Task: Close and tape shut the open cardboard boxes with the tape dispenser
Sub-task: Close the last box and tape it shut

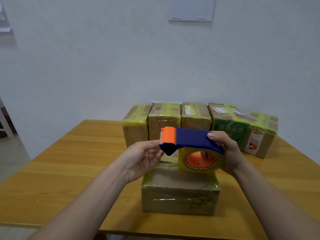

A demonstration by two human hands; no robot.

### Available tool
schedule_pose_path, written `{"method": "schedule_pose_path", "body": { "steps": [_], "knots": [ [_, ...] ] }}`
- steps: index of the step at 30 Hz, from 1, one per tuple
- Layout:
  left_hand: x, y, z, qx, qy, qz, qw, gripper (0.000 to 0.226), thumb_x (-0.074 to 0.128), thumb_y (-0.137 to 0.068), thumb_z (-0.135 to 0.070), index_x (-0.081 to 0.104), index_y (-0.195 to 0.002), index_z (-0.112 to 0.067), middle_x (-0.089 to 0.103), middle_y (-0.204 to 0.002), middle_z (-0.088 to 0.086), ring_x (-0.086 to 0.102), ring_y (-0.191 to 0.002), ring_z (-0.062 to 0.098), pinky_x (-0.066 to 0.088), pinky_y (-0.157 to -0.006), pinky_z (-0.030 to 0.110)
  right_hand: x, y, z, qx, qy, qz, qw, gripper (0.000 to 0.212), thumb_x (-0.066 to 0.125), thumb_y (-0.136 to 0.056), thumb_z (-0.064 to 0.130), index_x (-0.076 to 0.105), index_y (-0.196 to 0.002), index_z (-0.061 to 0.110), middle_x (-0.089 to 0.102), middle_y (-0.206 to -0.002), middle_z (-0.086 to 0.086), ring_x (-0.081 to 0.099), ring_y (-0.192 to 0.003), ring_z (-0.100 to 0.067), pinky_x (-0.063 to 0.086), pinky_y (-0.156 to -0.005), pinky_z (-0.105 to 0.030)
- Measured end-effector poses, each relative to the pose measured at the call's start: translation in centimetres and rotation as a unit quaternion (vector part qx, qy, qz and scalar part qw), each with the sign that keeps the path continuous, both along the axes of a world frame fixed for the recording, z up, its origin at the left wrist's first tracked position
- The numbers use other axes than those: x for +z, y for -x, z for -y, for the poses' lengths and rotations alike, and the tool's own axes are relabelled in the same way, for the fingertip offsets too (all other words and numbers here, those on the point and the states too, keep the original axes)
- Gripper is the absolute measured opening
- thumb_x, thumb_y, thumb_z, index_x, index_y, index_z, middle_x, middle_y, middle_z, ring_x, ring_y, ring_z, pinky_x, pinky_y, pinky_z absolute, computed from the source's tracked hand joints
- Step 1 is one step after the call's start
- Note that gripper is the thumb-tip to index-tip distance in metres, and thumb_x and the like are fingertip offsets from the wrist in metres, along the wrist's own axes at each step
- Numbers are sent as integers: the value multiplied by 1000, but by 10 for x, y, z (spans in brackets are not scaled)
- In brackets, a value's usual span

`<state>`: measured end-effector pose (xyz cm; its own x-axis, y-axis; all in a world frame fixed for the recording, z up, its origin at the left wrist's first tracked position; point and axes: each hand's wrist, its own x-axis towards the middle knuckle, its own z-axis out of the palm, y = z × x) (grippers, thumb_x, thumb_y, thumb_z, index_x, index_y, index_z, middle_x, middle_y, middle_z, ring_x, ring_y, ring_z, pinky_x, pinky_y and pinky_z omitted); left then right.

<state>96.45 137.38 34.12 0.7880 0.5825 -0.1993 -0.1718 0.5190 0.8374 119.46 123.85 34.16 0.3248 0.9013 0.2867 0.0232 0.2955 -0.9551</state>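
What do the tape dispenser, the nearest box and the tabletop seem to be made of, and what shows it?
Tape dispenser: probably moulded plastic, matt, uniformly blue and orange. Nearest box: brown cardboard, dull, banded with glossy yellowish tape that glints. Tabletop: wood or wood-look laminate, smooth satin with grain streaks; which one is unclear.

Soft, even indoor light — faint shadows, slightly hazy (edges bowed by the wide lens).

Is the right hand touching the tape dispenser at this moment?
Touching. The head view shows the right hand gripping the tape dispenser: the thumb lies on its blue top, and fingers reach inside the orange core.
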Motion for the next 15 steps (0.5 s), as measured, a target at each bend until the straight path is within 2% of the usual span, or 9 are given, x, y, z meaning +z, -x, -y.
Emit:
{"method": "schedule_pose_path", "body": {
  "steps": [3,5,7,9,12,15],
  "knots": [
    [1,-1,-5,5,26,4,1000,24,54,-101,-12,68,-112,4,70,-90,17,68,-66,17,59,-57,21,0,0,0,-2,-4,-10,1000,113,88,-48,63,47,-96,-31,53,-81,-23,57,-60,-24,51,-54,-24],
    [3,-1,-4,-4,16,5,1000,28,63,-100,-24,71,-108,1,71,-87,15,69,-64,16,59,-57,20,1,0,-1,-2,-4,-9,1000,111,88,-50,63,48,-95,-30,52,-83,-24,56,-61,-26,50,-55,-25],
    [5,0,-4,-26,-10,-3,1000,28,71,-90,-21,74,-108,0,74,-88,14,70,-65,13,58,-57,18,2,0,-1,-6,-1,-1,1000,105,88,-50,64,54,-92,-25,52,-79,-22,54,-61,-27,49,-56,-26],
    [4,3,-6,-48,-28,-21,998,27,67,-90,-5,73,-116,1,75,-97,17,72,-70,13,59,-58,18,3,-1,-1,-8,10,9,1000,88,87,-52,61,60,-85,-16,55,-71,-17,55,-60,-25,49,-57,-26],
    [4,4,-9,-40,-57,-64,996,28,59,-95,7,72,-119,0,75,-104,20,74,-77,16,60,-60,20,6,2,1,-2,24,26,999,41,75,-64,48,70,-69,7,60,-63,-8,57,-57,-20,48,-56,-25],
    [7,0,-9,-4,-78,-76,994,22,64,-94,2,73,-114,2,76,-93,19,73,-69,13,58,-56,18,9,4,2,-7,25,25,999,43,71,-64,47,71,-76,5,62,-64,-7,59,-58,-18,49,-53,-22]
  ]
}}
